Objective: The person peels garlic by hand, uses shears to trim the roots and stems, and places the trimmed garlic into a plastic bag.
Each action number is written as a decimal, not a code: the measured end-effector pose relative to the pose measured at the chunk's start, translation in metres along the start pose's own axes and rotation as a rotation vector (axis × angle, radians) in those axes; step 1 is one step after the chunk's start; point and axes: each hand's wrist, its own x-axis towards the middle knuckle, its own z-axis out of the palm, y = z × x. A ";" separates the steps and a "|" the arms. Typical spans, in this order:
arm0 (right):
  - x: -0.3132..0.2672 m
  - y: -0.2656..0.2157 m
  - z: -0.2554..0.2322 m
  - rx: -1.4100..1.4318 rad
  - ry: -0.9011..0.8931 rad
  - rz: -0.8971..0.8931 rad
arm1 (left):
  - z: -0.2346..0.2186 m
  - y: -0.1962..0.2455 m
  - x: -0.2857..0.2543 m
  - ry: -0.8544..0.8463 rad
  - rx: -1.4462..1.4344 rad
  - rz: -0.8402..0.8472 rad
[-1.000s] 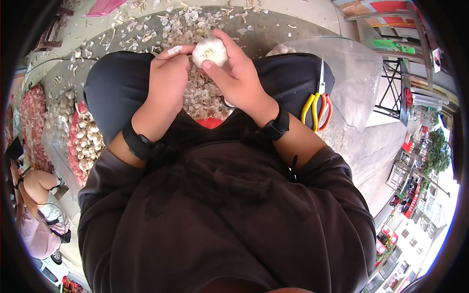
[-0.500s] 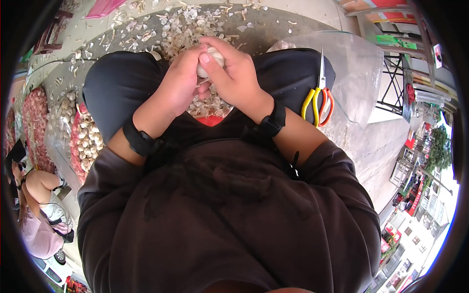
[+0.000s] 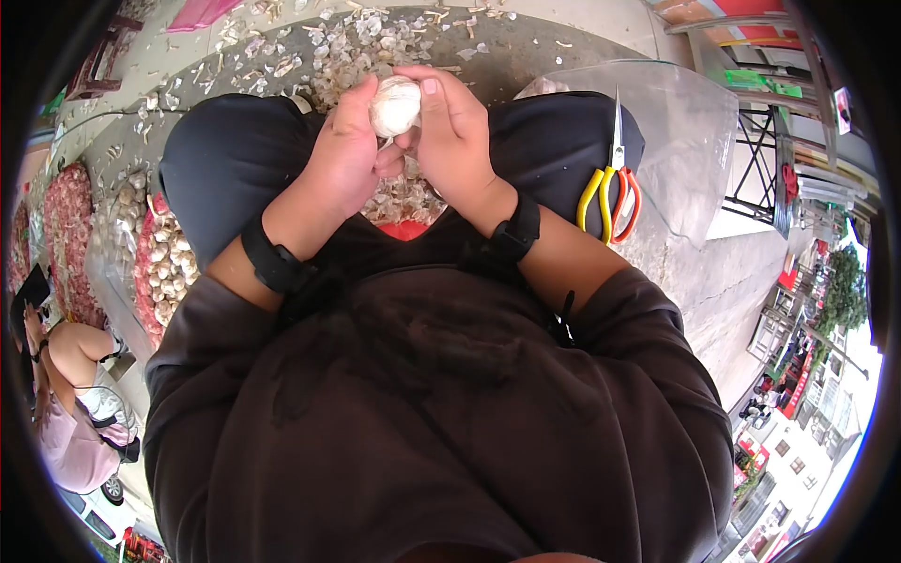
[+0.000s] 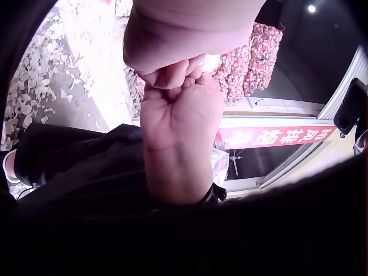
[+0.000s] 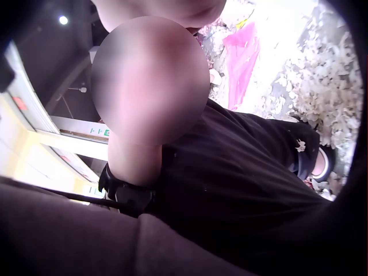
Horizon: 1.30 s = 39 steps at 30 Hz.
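In the head view a white garlic bulb (image 3: 395, 107) is held between my two hands, above the lap. My left hand (image 3: 340, 159) grips it from the left, thumb along its side and fingers curled beneath. From the right, my right hand (image 3: 455, 136) holds it with thumb raised at its edge and fingers bent around the far side. The left wrist view shows the curled fingers meeting, with a sliver of the white bulb (image 4: 212, 62) beyond them. A blurred disc hides much of the hands in the right wrist view.
Yellow-and-orange-handled scissors (image 3: 612, 192) lie on the right thigh. Garlic skins (image 3: 366, 47) litter the ground ahead, with more between the legs. At the left stands a red net sack of garlic bulbs (image 3: 169, 272). Clear plastic sheeting (image 3: 680, 141) spreads at the right. Another person (image 3: 80, 403) sits far left.
The left hand has come from beside the bulb to close around it. Both hands cupped the bulb half a second ago; now the right thumb has shifted right, leaving more of it showing.
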 end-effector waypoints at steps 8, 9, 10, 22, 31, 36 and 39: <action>0.004 0.025 -0.011 -0.261 -0.011 -0.213 | 0.000 0.003 0.001 0.024 0.187 0.159; 0.005 0.026 -0.010 -0.281 -0.031 -0.282 | -0.001 0.003 0.001 0.023 0.170 0.192; 0.004 0.026 -0.010 -0.211 -0.067 -0.214 | 0.000 0.003 0.001 0.037 0.176 0.213; 0.007 -0.001 -0.012 -0.694 -0.028 -0.327 | 0.002 0.001 0.001 0.080 0.241 0.156; 0.006 0.007 -0.010 -0.682 0.021 -0.403 | -0.009 -0.001 0.004 0.084 0.345 0.128; 0.009 0.008 -0.009 -0.646 0.030 -0.511 | -0.003 0.000 -0.002 0.203 0.478 0.035; 0.008 0.007 -0.009 -0.674 0.016 -0.536 | -0.001 0.003 -0.004 0.181 0.512 0.006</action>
